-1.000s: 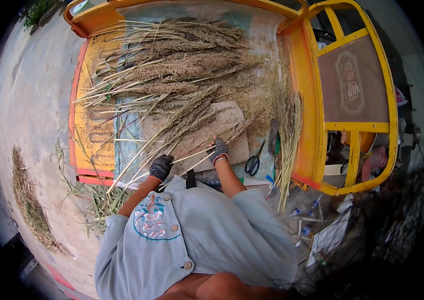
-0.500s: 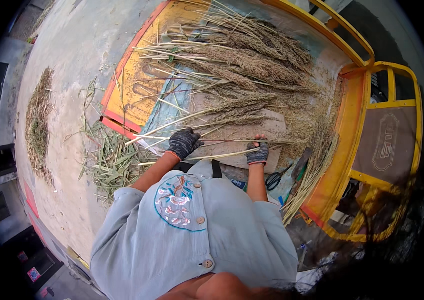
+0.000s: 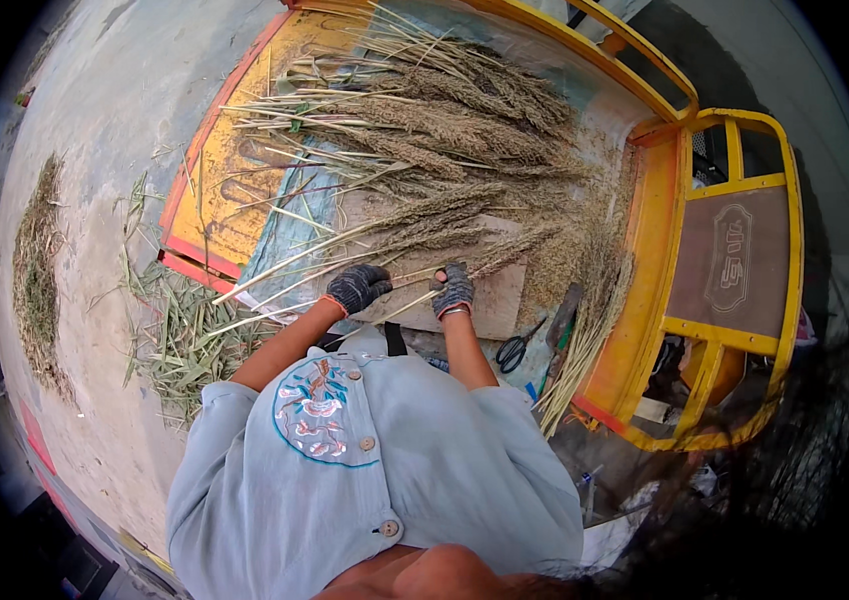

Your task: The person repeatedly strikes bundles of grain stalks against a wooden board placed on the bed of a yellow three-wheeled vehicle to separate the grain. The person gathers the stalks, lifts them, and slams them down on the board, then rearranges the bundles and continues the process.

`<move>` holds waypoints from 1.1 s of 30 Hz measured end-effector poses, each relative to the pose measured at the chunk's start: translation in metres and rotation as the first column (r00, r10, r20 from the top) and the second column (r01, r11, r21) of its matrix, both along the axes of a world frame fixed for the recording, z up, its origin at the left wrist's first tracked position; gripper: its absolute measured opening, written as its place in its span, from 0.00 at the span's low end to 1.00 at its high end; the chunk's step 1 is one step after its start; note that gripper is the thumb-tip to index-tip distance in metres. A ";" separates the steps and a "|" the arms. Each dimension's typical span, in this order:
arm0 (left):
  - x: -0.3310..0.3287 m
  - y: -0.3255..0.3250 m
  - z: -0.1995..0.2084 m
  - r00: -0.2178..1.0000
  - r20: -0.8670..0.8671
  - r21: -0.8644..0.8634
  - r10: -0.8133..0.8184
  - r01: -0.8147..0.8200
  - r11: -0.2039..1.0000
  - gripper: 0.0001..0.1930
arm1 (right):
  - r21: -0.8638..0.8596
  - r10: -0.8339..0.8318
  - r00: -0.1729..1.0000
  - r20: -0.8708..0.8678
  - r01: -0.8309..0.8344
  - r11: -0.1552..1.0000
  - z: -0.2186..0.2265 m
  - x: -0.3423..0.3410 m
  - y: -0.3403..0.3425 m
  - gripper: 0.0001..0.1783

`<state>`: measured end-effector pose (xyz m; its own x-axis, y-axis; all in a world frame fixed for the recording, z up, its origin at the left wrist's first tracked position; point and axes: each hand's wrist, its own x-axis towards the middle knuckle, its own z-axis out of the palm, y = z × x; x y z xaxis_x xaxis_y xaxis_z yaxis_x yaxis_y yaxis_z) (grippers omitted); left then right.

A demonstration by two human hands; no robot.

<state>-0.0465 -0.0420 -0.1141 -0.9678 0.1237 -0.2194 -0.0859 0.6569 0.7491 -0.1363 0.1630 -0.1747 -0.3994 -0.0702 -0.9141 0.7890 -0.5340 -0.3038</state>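
Observation:
In front of my body both hands, in dark grey knit gloves, are close together over the near edge of a flat board (image 3: 498, 310). My right hand (image 3: 454, 290) is closed around a thin sorghum stalk (image 3: 412, 277), whose brushy seed head slants away to the far right. My left hand (image 3: 359, 289) is closed at the same stalk's left part; its fingertips are partly hidden. Another pale stalk (image 3: 397, 312) runs from under my right hand toward the lower left. Beyond my hands lies a wide heap of sorghum stalks (image 3: 445, 125), seed heads pointing right.
A yellow metal cart bed (image 3: 610, 345) with rails holds the heap. Black-handled scissors (image 3: 512, 354) and a dark blade (image 3: 567, 305) lie right of my hand, beside a stalk bundle (image 3: 593, 345). Stripped leaves (image 3: 190, 335) are piled at left; a debris strip (image 3: 37, 285) lies on the concrete.
The whole view has shifted, so the scene sits further left. My right hand has come nearer my left hand, and the held stalk's seed head has moved left and away from me.

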 end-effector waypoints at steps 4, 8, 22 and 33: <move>-0.017 0.031 -0.016 0.984 0.070 0.101 0.164 -0.170 0.980 0.12 | -0.074 0.013 0.999 -0.047 -0.016 0.997 0.005 0.007 -0.019 0.11; -0.020 0.044 -0.032 0.876 0.369 0.263 0.309 -0.418 0.870 0.15 | -0.052 0.076 0.996 -0.040 -0.078 0.996 0.001 0.001 -0.015 0.08; 0.008 -0.003 -0.046 0.879 0.234 -0.322 0.416 -0.333 0.886 0.18 | -0.040 0.172 0.985 -0.009 -0.172 0.984 0.007 0.008 -0.047 0.07; 0.129 -0.156 -0.035 0.664 0.561 -0.676 0.494 0.023 0.737 0.13 | 0.109 -0.107 0.994 0.007 0.105 0.988 0.010 -0.018 0.014 0.13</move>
<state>0.0824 -0.1984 -0.1488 -0.4760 -0.4881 -0.7316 -0.6017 0.7875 -0.1339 -0.1540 0.1772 -0.1650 -0.3877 0.0721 -0.9190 0.7339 -0.5791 -0.3550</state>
